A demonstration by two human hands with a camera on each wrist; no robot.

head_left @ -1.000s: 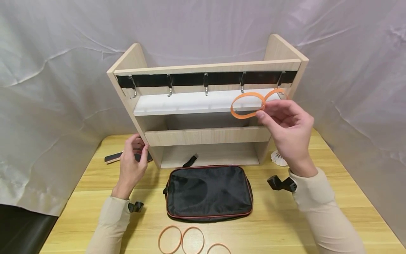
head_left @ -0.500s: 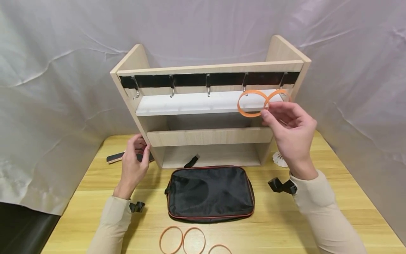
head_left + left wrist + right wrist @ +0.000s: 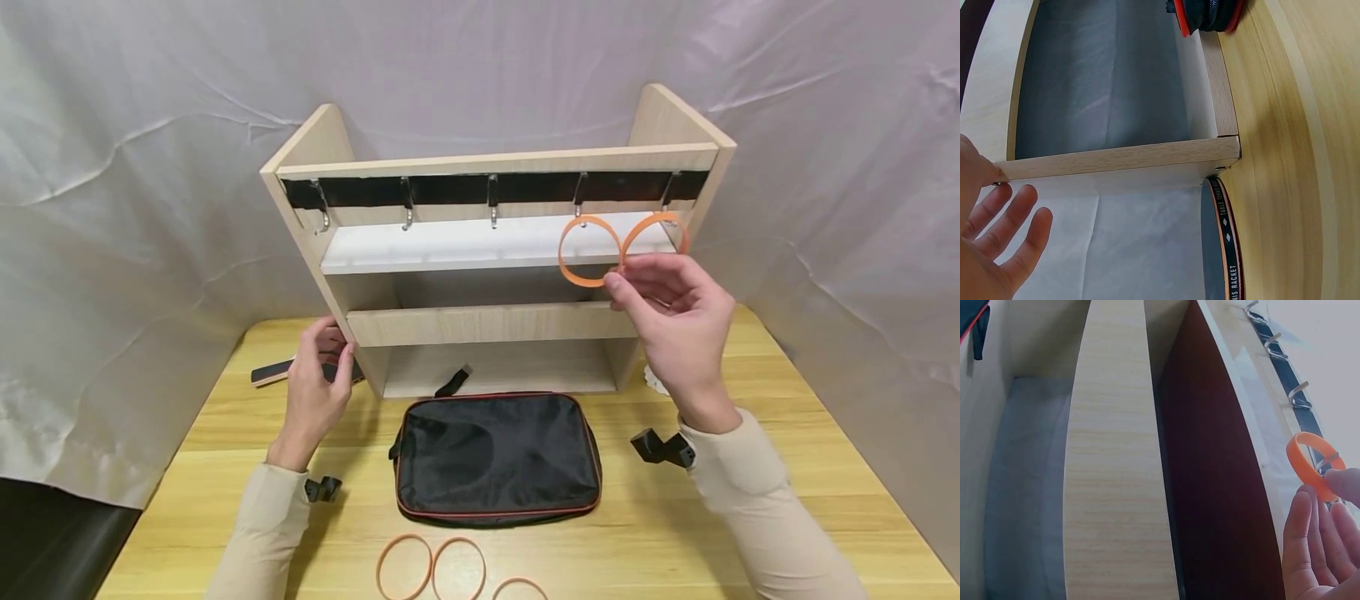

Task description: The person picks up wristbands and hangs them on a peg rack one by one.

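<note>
Two thin orange rings are up in the air, pinched between the thumb and fingers of the right hand (image 3: pixel 682 333), in front of the shelf unit (image 3: pixel 480 158). The left ring (image 3: pixel 581 282) is nearly round, a smooth, flat band; the right ring (image 3: pixel 658 217) sits right beside it, its lower part hidden by that hand.

Over on the left, the left hand (image 3: pixel 311 392) touches the front edge of the left side panel (image 3: pixel 303 246), its fingers loosely bent and spread. Next comes the white shelf (image 3: pixel 442 243), its lip running behind the left ring. Above it, five metal hooks (image 3: pixel 493 208) hang on a black strip (image 3: pixel 450 190); the rings overlap the last two, though I can't tell how much depth lies between. Below, a black bag (image 3: pixel 498 454) with red piping lies on the wooden table (image 3: pixel 195 467), just before the unit's foot, and nearer me are three more orange rings (image 3: pixel 432 571), two of them side by side. The right side panel (image 3: pixel 712 187) rises close by the right ring.

The left wrist view gives the printed rim of a racket (image 3: pixel 1225 237), reading "RACKET", just outside that panel. The right wrist view shows the held band's width and a dark brown surface (image 3: pixel 1210 456) beyond the front rail (image 3: pixel 1113 456).
</note>
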